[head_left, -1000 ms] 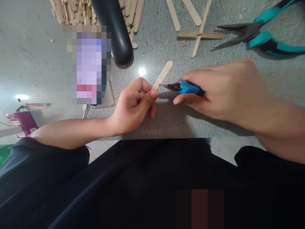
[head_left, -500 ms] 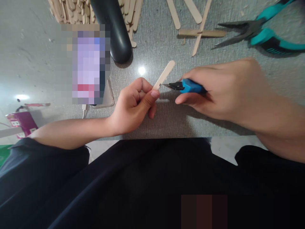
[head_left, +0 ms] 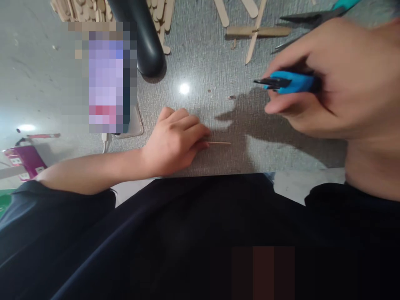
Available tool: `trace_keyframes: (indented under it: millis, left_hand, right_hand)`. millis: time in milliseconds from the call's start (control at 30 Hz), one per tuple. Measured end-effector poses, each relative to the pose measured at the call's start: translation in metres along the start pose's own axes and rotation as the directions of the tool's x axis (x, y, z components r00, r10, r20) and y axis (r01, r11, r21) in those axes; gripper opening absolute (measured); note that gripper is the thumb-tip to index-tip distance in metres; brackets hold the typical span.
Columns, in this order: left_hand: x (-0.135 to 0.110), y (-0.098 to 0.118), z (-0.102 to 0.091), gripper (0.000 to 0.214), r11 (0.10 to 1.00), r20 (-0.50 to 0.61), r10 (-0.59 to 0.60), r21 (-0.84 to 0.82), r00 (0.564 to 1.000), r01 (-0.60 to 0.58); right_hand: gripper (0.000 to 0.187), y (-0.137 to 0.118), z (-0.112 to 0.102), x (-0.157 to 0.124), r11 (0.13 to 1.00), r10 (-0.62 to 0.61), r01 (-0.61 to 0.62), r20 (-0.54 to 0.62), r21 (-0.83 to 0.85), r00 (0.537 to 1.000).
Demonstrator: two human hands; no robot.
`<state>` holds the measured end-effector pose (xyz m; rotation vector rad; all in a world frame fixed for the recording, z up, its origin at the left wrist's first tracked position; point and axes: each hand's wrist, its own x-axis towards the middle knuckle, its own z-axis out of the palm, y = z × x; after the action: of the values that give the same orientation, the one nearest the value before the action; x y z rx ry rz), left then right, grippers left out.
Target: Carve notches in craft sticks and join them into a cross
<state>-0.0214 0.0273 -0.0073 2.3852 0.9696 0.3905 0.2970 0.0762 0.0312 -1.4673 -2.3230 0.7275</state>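
Observation:
My left hand (head_left: 178,141) is closed on a wooden craft stick (head_left: 220,143), turned so that only its thin edge shows to the right of the fingers. The rest of the stick is hidden by the hand. At the right, my right hand (head_left: 328,79) grips a blue and black utility knife (head_left: 292,82). The knife's dark tip points left, apart from the stick; its blade is hard to make out. Small wood shavings (head_left: 231,97) lie on the grey table (head_left: 193,116) between the hands.
Two crossed craft sticks (head_left: 256,30) lie at the back, left of teal-handled pliers (head_left: 300,18) partly behind my right hand. A pile of craft sticks (head_left: 84,11), a black rounded case (head_left: 150,54) and a blurred phone (head_left: 106,83) with a cable stand at left.
My right hand has drawn the knife away from the stick, up and to the right. My left hand has rolled over, turning the stick from its flat face to its edge.

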Motion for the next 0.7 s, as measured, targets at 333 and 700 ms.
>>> trace_keyframes:
  millis: [333,700]
  left_hand:
    - [0.003,0.042,-0.058,0.012,0.694,0.165,0.480,-0.672,0.862,-0.258]
    - [-0.004,0.095,-0.089,0.063,0.445,0.389,0.875,-0.408,0.289,-0.797]
  right_hand:
    - [0.087,-0.009,0.000,0.009,0.985,-0.079,0.085,0.043,-0.147,0.996]
    - [0.067,-0.003,0.016,0.021,0.990,-0.096,0.107,0.113,-0.096,0.989]
